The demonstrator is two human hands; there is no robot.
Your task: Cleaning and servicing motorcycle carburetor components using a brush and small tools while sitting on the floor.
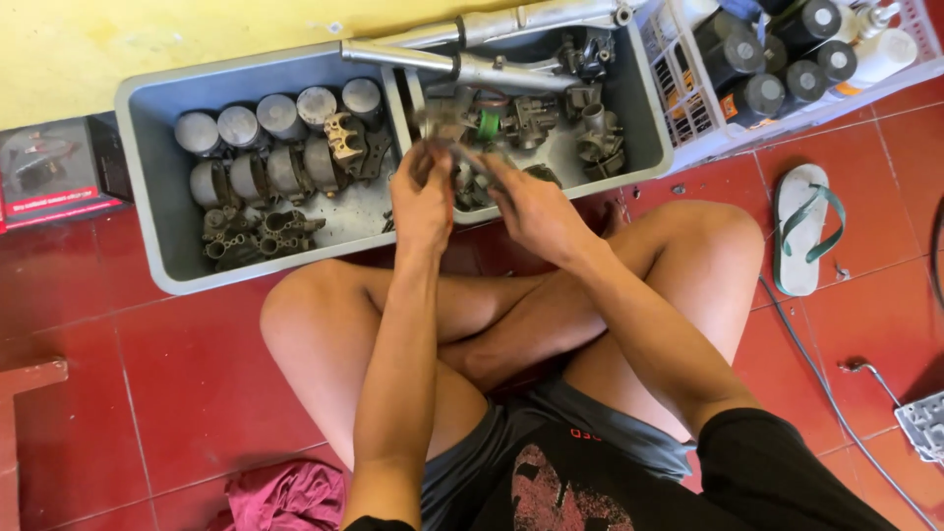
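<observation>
A: Head view. Where are your hands?

B: Both are raised at upper centre of the frame, above the near edge of the grey bin (147, 177). Your left hand (423, 202) is closed, fingers curled around a small metal part (447, 147). Your right hand (531, 211) meets it from the right, fingers pinched on the same part. The part is blurred; you cannot tell its exact kind.

A: Where does that part sit relative to the bin?

B: It hangs just over the bin's central divider, near the front wall, and touches only your fingers.

A: What does the bin hold?

B: The left compartment holds rows of round metal pistons (280, 118) at the top and a cluster of dark carburettor bodies (256, 236) at lower left. The right compartment holds more carburettor parts (590, 128), one with a green piece (489, 124). Two metal tubes (472, 64) lie across the bin's top edge.

A: What surrounds you?

B: You sit cross-legged on a red tiled floor (177, 383). A white crate (678, 108) of dark bottles (762, 59) stands at upper right, touching the bin. A sandal (801, 231) lies right of your knee. A pink rag (285, 497) lies at the bottom left.
</observation>
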